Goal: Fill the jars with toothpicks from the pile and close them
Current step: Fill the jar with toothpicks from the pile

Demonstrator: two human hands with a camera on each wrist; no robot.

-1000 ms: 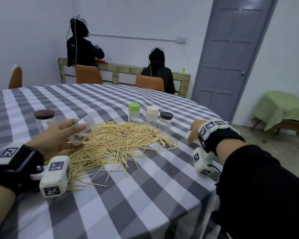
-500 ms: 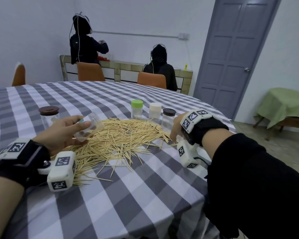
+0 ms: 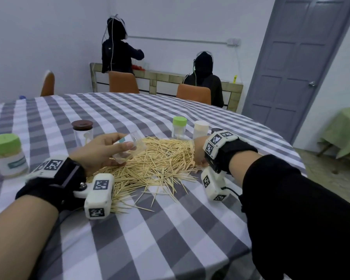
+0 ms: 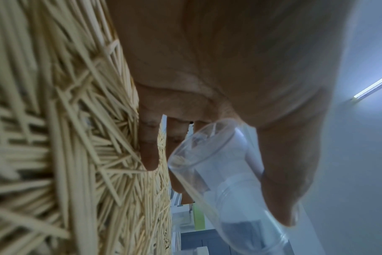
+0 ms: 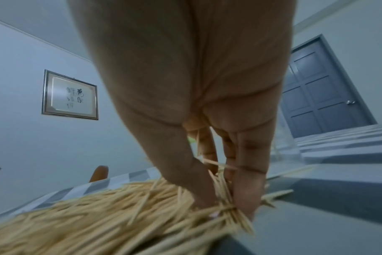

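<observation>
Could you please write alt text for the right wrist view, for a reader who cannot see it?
Seen from the wrist, the right hand reaches down and its fingers close on a bunch of toothpicks at the edge of a pile on a checked tablecloth. Behind are a framed picture and a grey door.

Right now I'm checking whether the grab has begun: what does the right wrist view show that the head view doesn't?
Only the right wrist view shows the right hand's fingertips closing on a bunch of toothpicks at the pile's edge, plus a framed picture. Only the head view shows the left hand holding the open jar tilted over the pile, and the capped jars. Both show the toothpick pile on the checked tablecloth.
</observation>
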